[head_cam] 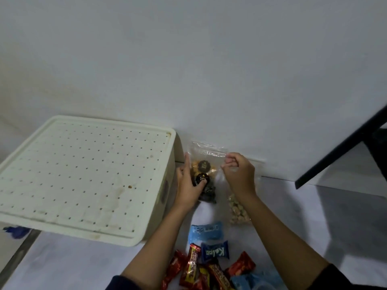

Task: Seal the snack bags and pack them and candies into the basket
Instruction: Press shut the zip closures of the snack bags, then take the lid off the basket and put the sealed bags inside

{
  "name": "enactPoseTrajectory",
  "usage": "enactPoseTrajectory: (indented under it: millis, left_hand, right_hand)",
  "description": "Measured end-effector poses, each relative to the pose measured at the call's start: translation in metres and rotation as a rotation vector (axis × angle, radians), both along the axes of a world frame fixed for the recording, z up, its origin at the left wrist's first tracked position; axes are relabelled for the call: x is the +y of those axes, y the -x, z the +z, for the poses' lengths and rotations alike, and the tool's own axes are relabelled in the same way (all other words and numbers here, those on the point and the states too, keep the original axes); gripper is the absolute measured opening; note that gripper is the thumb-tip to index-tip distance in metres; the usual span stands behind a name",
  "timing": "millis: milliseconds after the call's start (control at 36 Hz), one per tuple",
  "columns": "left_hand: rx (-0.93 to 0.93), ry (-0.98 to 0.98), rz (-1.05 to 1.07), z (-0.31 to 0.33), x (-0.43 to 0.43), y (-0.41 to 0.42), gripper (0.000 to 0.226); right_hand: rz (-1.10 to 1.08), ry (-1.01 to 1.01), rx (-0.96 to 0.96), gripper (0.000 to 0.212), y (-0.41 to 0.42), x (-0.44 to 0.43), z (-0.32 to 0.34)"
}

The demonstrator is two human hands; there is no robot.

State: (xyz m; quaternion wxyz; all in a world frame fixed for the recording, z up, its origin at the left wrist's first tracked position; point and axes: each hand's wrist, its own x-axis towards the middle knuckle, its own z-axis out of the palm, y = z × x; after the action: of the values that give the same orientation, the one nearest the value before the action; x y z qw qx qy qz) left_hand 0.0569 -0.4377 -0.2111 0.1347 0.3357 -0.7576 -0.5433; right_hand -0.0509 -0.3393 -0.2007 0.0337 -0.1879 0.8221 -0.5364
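A clear zip snack bag (pixel 204 164) with golden and dark snacks and round black labels stands upright against the wall. My left hand (pixel 188 183) holds its lower left side. My right hand (pixel 236 170) pinches the bag's top strip at its right end. A second clear bag of pale round snacks (pixel 237 212) lies flat under my right wrist. Several wrapped candies, blue (pixel 214 251) and red (pixel 240 265), lie in a pile near the front edge. The cream perforated basket (pixel 165 197) stands at the left, with its holed surface facing up.
A white wall rises right behind the bags. A dark-edged board (pixel 343 147) slants in from the upper right. The table surface (pixel 314 216) is pale grey. A blue scrap (pixel 15 231) pokes out below the basket's left corner.
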Motion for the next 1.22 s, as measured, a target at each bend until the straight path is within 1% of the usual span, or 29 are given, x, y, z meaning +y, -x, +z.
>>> enactPoseTrajectory:
  millis: [83, 194, 333, 389, 500, 583, 694, 778, 861, 972, 1028, 1111, 1167, 1222]
  left_hand:
    - [-0.033, -0.004, 0.004, 0.000, 0.003, 0.004, 0.092]
    - [-0.078, 0.019, 0.018, -0.001, 0.011, 0.006, 0.085]
    - [-0.065, 0.165, 0.062, 0.014, 0.021, 0.005, 0.071]
    - [-0.021, 0.215, 0.053, 0.029, 0.023, 0.003, 0.067]
    - [0.131, 0.260, -0.031, 0.069, 0.018, -0.007, 0.059]
    - [0.211, 0.323, -0.110, 0.107, 0.005, -0.026, 0.059]
    - [0.321, 0.357, -0.187, 0.149, -0.034, -0.073, 0.057]
    - [0.343, 0.390, -0.222, 0.164, -0.077, -0.124, 0.054]
    - [0.309, 0.444, -0.217, 0.165, -0.131, -0.179, 0.054]
    - [0.211, 0.475, -0.116, 0.158, -0.202, -0.247, 0.057]
    - [0.132, 0.475, -0.061, 0.151, -0.231, -0.277, 0.064]
    - [-0.029, 0.499, 0.002, 0.134, -0.263, -0.315, 0.081]
    - [-0.087, 0.467, 0.038, 0.122, -0.276, -0.335, 0.089]
    - [-0.100, 0.366, 0.039, 0.112, -0.283, -0.348, 0.092]
  right_hand:
    - [0.011, -0.012, 0.002, 0.030, 0.002, 0.000, -0.007]
    - [0.029, -0.019, 0.028, 0.027, 0.003, 0.001, -0.013]
    - [-0.004, 0.009, 0.040, 0.026, -0.002, 0.005, -0.008]
    - [-0.012, 0.012, 0.032, 0.027, -0.006, 0.008, 0.000]
    - [-0.047, 0.050, 0.006, 0.027, -0.016, 0.008, 0.029]
    - [-0.051, 0.087, -0.031, 0.026, -0.040, 0.004, 0.057]
    - [-0.074, 0.128, -0.049, 0.023, -0.091, -0.011, 0.085]
    - [-0.095, 0.143, -0.054, 0.022, -0.136, -0.023, 0.096]
    - [-0.114, 0.119, -0.099, 0.027, -0.180, -0.036, 0.099]
    - [-0.112, 0.088, -0.151, 0.037, -0.227, -0.058, 0.100]
    - [-0.099, 0.071, -0.177, 0.042, -0.245, -0.064, 0.099]
    - [-0.118, 0.072, -0.203, 0.049, -0.263, -0.066, 0.093]
    - [-0.146, 0.091, -0.233, 0.049, -0.271, -0.065, 0.085]
    - [-0.135, 0.072, -0.248, 0.050, -0.279, -0.065, 0.077]
